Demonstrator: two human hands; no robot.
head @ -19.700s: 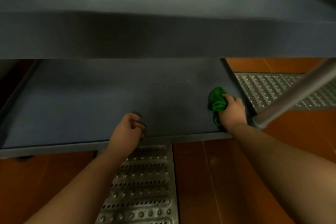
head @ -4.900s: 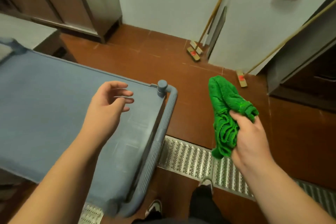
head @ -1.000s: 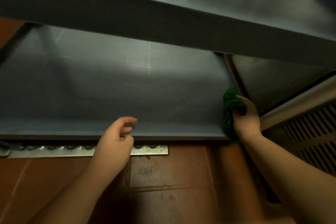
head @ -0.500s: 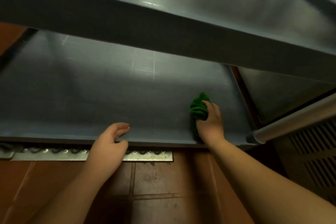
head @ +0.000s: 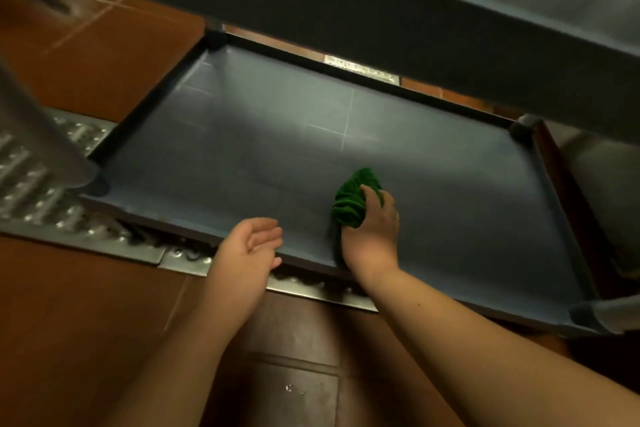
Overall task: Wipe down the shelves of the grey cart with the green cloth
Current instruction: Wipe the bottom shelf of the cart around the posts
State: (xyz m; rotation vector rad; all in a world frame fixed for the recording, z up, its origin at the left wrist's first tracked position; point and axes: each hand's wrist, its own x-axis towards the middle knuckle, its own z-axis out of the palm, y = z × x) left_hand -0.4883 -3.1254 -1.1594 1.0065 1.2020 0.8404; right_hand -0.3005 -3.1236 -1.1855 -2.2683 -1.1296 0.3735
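Head view — right hand grips the green cloth, now mid-shelf; left hand open.

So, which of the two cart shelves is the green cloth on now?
The lower shelf: the right hand presses the green cloth on it. The upper shelf hangs above, untouched.

Bunched green cloth on the grey cart's bottom shelf, near its front edge
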